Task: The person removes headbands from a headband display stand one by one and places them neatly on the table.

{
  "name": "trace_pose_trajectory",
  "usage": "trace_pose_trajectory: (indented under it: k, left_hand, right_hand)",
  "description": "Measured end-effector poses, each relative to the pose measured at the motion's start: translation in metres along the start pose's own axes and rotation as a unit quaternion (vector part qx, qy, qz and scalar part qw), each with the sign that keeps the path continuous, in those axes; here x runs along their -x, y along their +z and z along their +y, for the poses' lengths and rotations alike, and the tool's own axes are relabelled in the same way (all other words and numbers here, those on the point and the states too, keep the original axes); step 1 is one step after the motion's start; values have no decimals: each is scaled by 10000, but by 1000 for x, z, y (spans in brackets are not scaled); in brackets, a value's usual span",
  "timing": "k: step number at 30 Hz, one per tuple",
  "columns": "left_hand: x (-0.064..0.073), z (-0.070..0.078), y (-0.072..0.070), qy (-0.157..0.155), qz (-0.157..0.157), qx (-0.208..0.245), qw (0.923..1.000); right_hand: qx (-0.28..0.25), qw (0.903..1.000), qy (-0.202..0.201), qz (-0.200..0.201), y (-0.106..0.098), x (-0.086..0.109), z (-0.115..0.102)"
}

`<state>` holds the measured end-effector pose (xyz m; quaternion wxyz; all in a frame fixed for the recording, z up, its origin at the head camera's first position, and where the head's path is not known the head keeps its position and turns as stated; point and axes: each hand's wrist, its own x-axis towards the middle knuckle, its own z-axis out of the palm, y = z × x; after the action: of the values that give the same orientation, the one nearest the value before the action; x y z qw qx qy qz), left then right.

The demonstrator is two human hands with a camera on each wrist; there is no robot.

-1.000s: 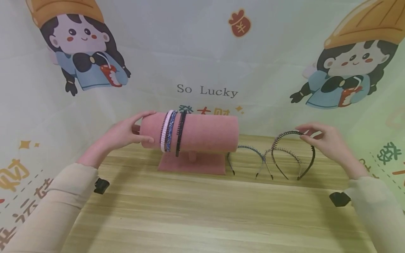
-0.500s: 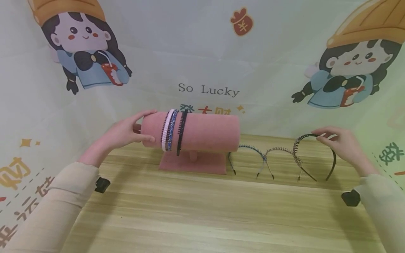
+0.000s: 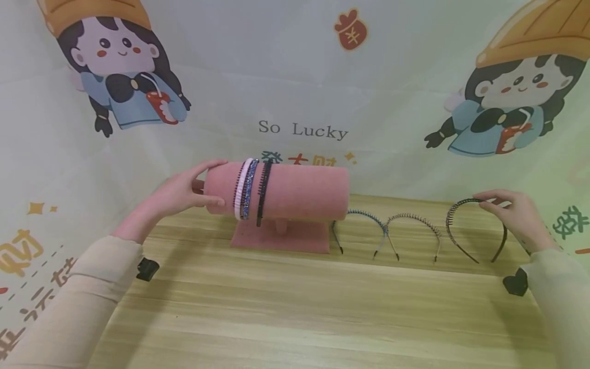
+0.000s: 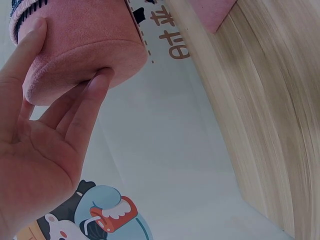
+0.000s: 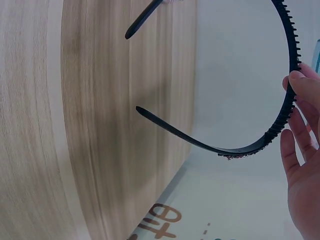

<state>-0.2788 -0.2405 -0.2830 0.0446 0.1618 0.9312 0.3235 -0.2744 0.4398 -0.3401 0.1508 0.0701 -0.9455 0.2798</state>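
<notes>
In the head view, my left hand [image 3: 184,192] grips the left end of the pink padded roll of a headband stand [image 3: 304,192]. The left wrist view shows the thumb on the roll's side and fingertips pressing into its end face [image 4: 125,57]. Around the roll sit a pale pink headband [image 3: 240,192], a blue glittery headband [image 3: 249,192] and a black headband [image 3: 264,192]. At the far right, my right hand [image 3: 518,212] pinches a dark toothed headband [image 3: 449,220] by its top, between thumb and fingers. Its two ends point down, close over the table.
Between the stand and my right hand, a blue headband [image 3: 364,213] and a beige headband [image 3: 412,216] stand upright on the wooden table [image 3: 295,312], their ends close together. A printed cloth [image 3: 299,77] hangs behind and along the sides.
My right hand has carried the dark headband to the right, from overlapping the beige headband to beyond it. The left hand keeps its grip on the roll.
</notes>
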Motion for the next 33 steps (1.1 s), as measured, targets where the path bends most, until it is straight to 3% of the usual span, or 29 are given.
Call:
trace_pose_trajectory:
  k: [10, 17, 25, 33]
  left_hand:
    - [0, -1, 0, 25, -22, 66, 10000]
    - [0, 0, -1, 14, -9, 48, 10000]
    - [0, 1, -2, 23, -15, 32, 10000]
    - [0, -2, -2, 12, -5, -45, 10000]
  right_hand:
    - [0, 9987, 359, -352, 7, -2, 19]
    - [-61, 9987, 306, -395, 18, -1, 34]
    - [-573, 9968, 435, -350, 31, 8, 43]
    - [-907, 9944, 283, -455, 38, 12, 46]
